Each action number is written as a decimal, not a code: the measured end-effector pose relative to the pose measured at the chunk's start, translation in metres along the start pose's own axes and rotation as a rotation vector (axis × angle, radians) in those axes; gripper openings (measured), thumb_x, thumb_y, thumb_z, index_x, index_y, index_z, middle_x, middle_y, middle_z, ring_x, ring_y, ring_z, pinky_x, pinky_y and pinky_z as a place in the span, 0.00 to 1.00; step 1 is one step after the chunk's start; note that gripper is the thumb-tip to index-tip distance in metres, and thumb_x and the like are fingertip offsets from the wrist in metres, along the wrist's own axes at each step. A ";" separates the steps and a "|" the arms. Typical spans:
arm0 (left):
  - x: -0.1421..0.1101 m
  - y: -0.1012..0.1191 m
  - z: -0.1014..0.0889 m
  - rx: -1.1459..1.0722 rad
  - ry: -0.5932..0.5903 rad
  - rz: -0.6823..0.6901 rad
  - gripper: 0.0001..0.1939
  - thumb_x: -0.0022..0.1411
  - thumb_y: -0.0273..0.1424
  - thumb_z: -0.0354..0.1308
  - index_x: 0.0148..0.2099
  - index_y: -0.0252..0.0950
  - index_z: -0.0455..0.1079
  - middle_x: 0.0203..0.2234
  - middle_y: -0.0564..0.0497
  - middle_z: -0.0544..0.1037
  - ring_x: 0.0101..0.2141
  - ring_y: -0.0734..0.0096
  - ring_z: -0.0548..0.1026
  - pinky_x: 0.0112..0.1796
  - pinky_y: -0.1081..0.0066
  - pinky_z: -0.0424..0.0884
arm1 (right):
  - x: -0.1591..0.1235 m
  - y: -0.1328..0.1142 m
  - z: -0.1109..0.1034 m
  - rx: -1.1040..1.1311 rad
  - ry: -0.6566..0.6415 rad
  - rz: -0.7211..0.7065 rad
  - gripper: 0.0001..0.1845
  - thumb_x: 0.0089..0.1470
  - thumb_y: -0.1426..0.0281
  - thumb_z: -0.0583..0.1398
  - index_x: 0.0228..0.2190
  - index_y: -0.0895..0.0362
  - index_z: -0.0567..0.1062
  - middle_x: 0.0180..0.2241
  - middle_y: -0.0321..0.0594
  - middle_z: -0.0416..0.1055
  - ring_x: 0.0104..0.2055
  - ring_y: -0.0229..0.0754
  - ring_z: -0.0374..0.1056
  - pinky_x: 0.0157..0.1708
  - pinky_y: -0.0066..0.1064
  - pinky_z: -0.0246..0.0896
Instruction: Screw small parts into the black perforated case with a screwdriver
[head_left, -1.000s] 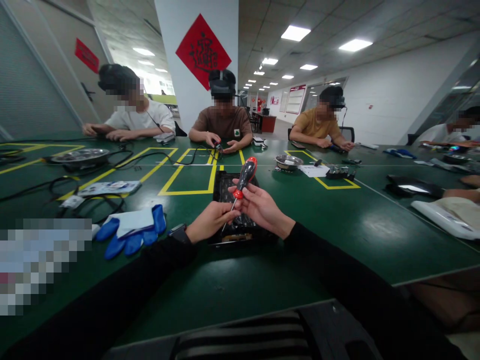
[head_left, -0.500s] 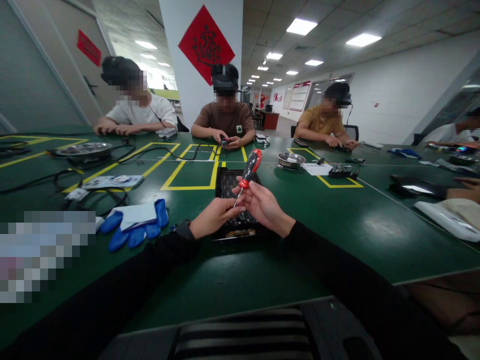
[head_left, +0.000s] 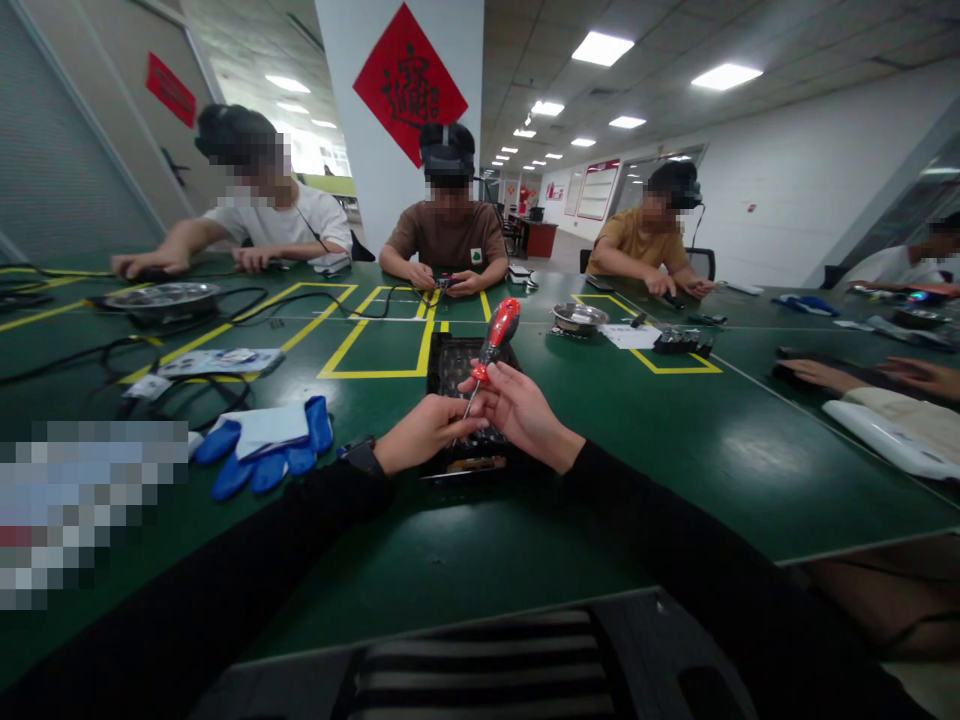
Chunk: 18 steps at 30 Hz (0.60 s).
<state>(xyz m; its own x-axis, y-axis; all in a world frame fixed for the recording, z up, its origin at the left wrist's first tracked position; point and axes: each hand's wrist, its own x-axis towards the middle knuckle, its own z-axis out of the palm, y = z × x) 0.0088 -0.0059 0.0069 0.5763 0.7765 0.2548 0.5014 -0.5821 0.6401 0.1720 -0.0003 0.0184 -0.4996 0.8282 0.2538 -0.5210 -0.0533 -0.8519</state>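
Observation:
A red and black screwdriver [head_left: 499, 335] stands tilted in front of me, handle up and metal shaft pointing down to the left. My right hand [head_left: 529, 410] grips it with thumb and fingers around the lower end of the handle and the collar. The closed fingers of my left hand [head_left: 424, 430] are at the lower end of the shaft, hiding its tip. Below both hands lies a black moulded case [head_left: 442, 360], partly covered by them; a brownish strip [head_left: 476, 464] shows at its near side.
Blue gloves [head_left: 289, 468] with a white cloth [head_left: 270, 428] lie at left, near black cables [head_left: 210, 400]. Metal bowls [head_left: 581, 318] stand farther off. A white object [head_left: 889, 440] is at right. Several co-workers sit around the green table [head_left: 660, 460].
The screwdriver has turned slightly in my right hand, showing more red on its handle. My hands stay nearly in place. A co-worker at far left has stretched an arm out leftward.

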 end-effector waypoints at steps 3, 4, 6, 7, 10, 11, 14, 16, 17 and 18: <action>-0.001 0.001 0.000 -0.028 -0.014 -0.031 0.20 0.61 0.43 0.48 0.28 0.30 0.65 0.16 0.57 0.62 0.19 0.80 0.59 0.21 0.79 0.54 | 0.000 -0.001 -0.001 0.044 -0.016 0.029 0.13 0.58 0.67 0.51 0.43 0.59 0.68 0.36 0.43 0.73 0.27 0.34 0.69 0.22 0.24 0.65; -0.001 0.001 0.000 -0.031 -0.015 -0.036 0.20 0.61 0.43 0.48 0.28 0.31 0.65 0.16 0.57 0.62 0.18 0.80 0.60 0.20 0.79 0.54 | 0.000 -0.001 -0.001 0.050 -0.023 0.028 0.14 0.58 0.67 0.51 0.44 0.60 0.68 0.36 0.43 0.74 0.27 0.34 0.69 0.22 0.25 0.65; -0.001 0.002 0.000 -0.034 -0.011 -0.036 0.20 0.61 0.44 0.48 0.28 0.31 0.65 0.16 0.57 0.62 0.18 0.80 0.61 0.20 0.79 0.55 | 0.000 0.000 -0.001 0.044 -0.030 0.019 0.14 0.58 0.68 0.52 0.44 0.59 0.68 0.36 0.43 0.74 0.27 0.34 0.69 0.22 0.24 0.65; -0.001 0.002 0.000 -0.037 -0.010 -0.035 0.20 0.61 0.44 0.48 0.28 0.31 0.64 0.15 0.57 0.62 0.18 0.80 0.61 0.20 0.79 0.55 | 0.000 0.000 -0.001 0.037 -0.030 0.014 0.13 0.57 0.68 0.53 0.43 0.59 0.68 0.36 0.43 0.74 0.27 0.34 0.69 0.23 0.24 0.65; -0.001 0.002 0.000 -0.050 -0.016 -0.019 0.20 0.61 0.44 0.48 0.26 0.31 0.63 0.16 0.57 0.61 0.17 0.81 0.61 0.20 0.79 0.56 | 0.000 0.002 -0.001 0.018 -0.025 -0.008 0.11 0.55 0.66 0.56 0.39 0.57 0.67 0.34 0.41 0.74 0.25 0.33 0.68 0.21 0.23 0.64; -0.001 0.003 0.000 -0.052 -0.022 -0.013 0.20 0.61 0.43 0.48 0.26 0.31 0.63 0.16 0.57 0.61 0.18 0.81 0.61 0.20 0.79 0.56 | 0.000 0.002 -0.001 0.013 -0.024 -0.015 0.10 0.54 0.65 0.58 0.38 0.57 0.66 0.33 0.40 0.74 0.24 0.32 0.68 0.21 0.23 0.64; -0.001 0.003 0.000 -0.057 -0.025 -0.011 0.20 0.61 0.44 0.48 0.26 0.31 0.63 0.17 0.57 0.61 0.18 0.81 0.61 0.20 0.80 0.56 | 0.000 0.003 0.000 -0.012 -0.017 -0.018 0.13 0.51 0.64 0.60 0.36 0.56 0.64 0.32 0.38 0.74 0.23 0.32 0.66 0.20 0.22 0.63; -0.001 0.004 -0.001 -0.051 -0.022 -0.007 0.20 0.60 0.44 0.48 0.26 0.31 0.63 0.17 0.57 0.61 0.18 0.81 0.61 0.20 0.79 0.56 | 0.000 0.003 0.000 -0.025 -0.013 -0.020 0.13 0.50 0.65 0.61 0.35 0.56 0.64 0.32 0.38 0.74 0.23 0.32 0.66 0.20 0.22 0.62; -0.002 0.004 -0.001 -0.048 -0.021 -0.003 0.20 0.61 0.44 0.48 0.26 0.31 0.63 0.17 0.57 0.61 0.18 0.81 0.61 0.20 0.79 0.56 | 0.000 0.003 0.000 -0.024 -0.014 -0.020 0.12 0.51 0.65 0.61 0.35 0.56 0.64 0.32 0.39 0.74 0.23 0.32 0.66 0.20 0.22 0.62; -0.002 0.004 -0.001 -0.047 -0.021 0.001 0.20 0.61 0.43 0.48 0.26 0.31 0.63 0.17 0.57 0.62 0.18 0.81 0.61 0.20 0.79 0.56 | 0.000 0.002 0.000 -0.018 -0.014 -0.016 0.12 0.52 0.65 0.60 0.35 0.56 0.64 0.32 0.40 0.74 0.23 0.32 0.66 0.20 0.23 0.62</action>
<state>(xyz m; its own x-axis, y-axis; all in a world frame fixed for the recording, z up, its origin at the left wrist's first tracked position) 0.0093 -0.0096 0.0095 0.5905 0.7706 0.2399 0.4703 -0.5701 0.6736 0.1712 -0.0005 0.0163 -0.5011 0.8208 0.2743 -0.5171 -0.0299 -0.8554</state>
